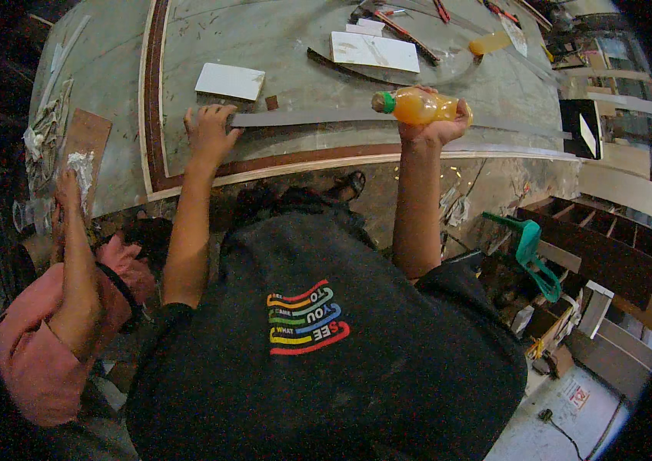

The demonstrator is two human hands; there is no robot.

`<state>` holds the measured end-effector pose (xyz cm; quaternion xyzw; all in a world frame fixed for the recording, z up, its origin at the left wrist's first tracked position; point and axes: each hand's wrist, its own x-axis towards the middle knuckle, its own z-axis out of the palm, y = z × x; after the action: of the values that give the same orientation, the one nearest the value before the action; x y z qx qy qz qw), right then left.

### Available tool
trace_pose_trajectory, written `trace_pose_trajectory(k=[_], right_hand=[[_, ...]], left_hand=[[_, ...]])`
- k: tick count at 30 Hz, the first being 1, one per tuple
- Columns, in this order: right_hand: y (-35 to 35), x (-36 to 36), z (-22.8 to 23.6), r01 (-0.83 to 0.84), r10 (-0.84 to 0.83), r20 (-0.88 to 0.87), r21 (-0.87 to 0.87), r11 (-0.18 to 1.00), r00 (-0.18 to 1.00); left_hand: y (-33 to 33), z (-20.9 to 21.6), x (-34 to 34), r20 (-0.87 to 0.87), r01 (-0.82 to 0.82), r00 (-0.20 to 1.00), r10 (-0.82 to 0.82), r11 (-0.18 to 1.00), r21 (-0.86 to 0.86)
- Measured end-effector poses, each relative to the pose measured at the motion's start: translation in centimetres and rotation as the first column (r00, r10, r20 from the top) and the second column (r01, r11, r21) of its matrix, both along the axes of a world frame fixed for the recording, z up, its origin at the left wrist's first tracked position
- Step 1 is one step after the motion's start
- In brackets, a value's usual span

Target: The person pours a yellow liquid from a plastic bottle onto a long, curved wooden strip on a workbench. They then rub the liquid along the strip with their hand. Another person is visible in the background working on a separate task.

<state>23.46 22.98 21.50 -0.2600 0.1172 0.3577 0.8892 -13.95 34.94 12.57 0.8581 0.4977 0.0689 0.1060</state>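
Head view: we see the bottle [418, 107], part-clear with a green cap [388, 102], lying almost level in the right grip [435, 132], which is closed around its underside and base with the cap toward our left. It is held over the grey strip [303, 118], which runs along the near side of the bench [280, 54]. The left grip [211, 132] is at the strip's left end, thumb apart from the fingers; we cannot tell whether it pinches the strip. A white block [230, 81] lies just beyond. We judge the bottle light, thin-walled and squeezable, perhaps slippery if wet, and best held around the middle of its body. The strip looks thin and flexible; we would take it near each end, flat between thumb and fingers.
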Motion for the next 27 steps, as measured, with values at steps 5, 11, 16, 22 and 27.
trace_pose_trajectory(k=[5, 11, 16, 22, 27], right_hand=[[0.5, -0.4, 0.8, -0.198, 0.21, -0.093, 0.123, 0.973, 0.973], [1.2, -1.5, 2.0, -0.17, 0.17, 0.009, 0.034, 0.985, 0.985], [1.0, -2.2, 2.6, -0.02, 0.022, 0.13, -0.014, 1.0, 0.991], [-0.4, -3.3, 2.8, 0.115, -0.083, 0.227, -0.132, 0.985, 0.97], [0.2, -6.4, -0.2, 0.277, -0.106, 0.582, -0.213, 0.937, 0.806]], left_hand=[[-1.6, 0.9, -0.2, 0.019, -0.003, 1.0, 0.004, 1.0, -0.024], [-2.1, 2.7, 0.0, 0.151, -0.025, 0.989, 0.007, 0.993, 0.116], [0.5, 3.3, 0.7, 0.099, -0.004, 0.995, -0.006, 0.995, 0.098], [2.1, 0.1, 0.7, 0.135, 0.095, 0.987, -0.09, 0.995, -0.03], [1.5, -4.1, -1.6, 0.313, 0.235, 0.924, -0.218, 0.972, -0.014]])
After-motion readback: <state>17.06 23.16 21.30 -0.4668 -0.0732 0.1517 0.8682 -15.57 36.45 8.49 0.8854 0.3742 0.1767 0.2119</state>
